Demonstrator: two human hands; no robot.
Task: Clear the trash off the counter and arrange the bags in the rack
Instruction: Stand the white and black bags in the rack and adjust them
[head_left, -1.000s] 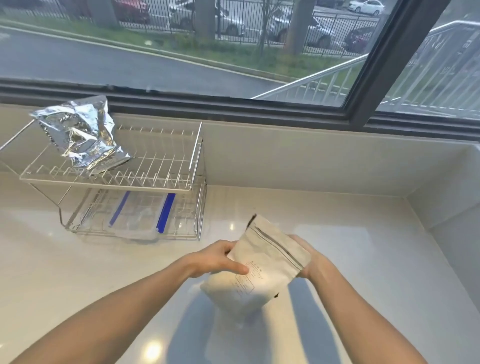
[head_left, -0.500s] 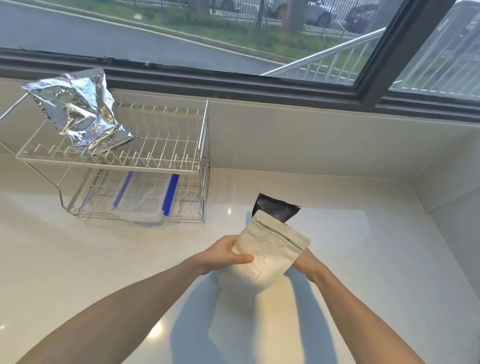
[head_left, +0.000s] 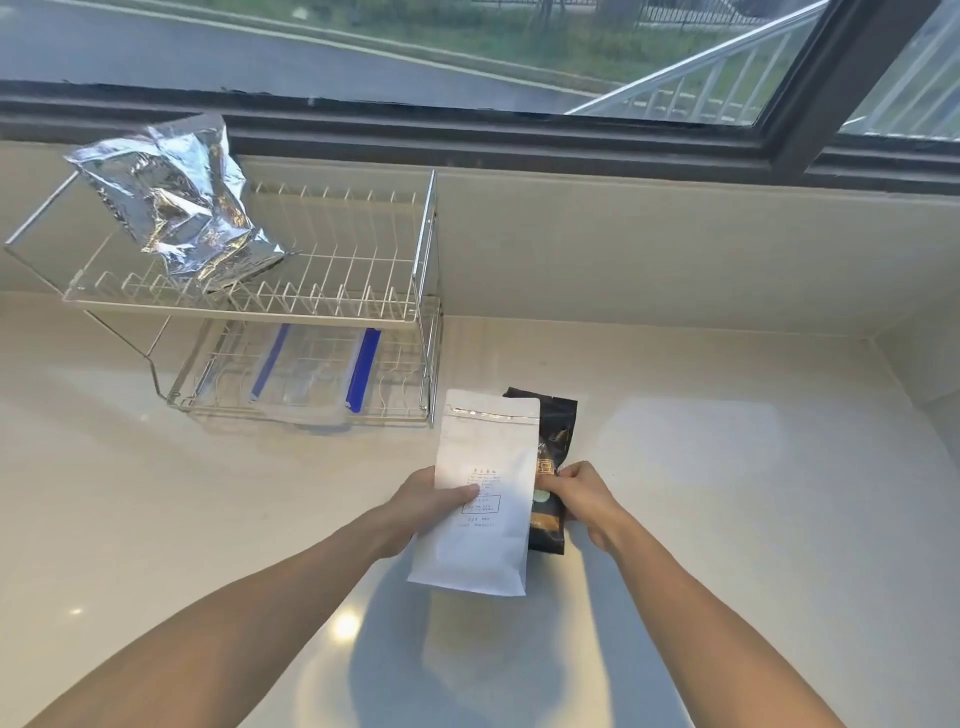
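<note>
My left hand grips a white zip pouch by its left edge and holds it upright above the counter. Behind it lies a black snack bag, partly hidden by the pouch, and my right hand pinches its right side. A two-tier wire rack stands at the back left. A crumpled silver foil bag leans on its upper tier. On the lower tier lies a clear zip bag with blue strips.
The white counter ends at a low wall on the right and a ledge under the dark window frame at the back.
The white pouch has turned from tilted to upright, now held by my left hand alone. My right hand has let go of it and taken the black bag. The camera has tipped down.
</note>
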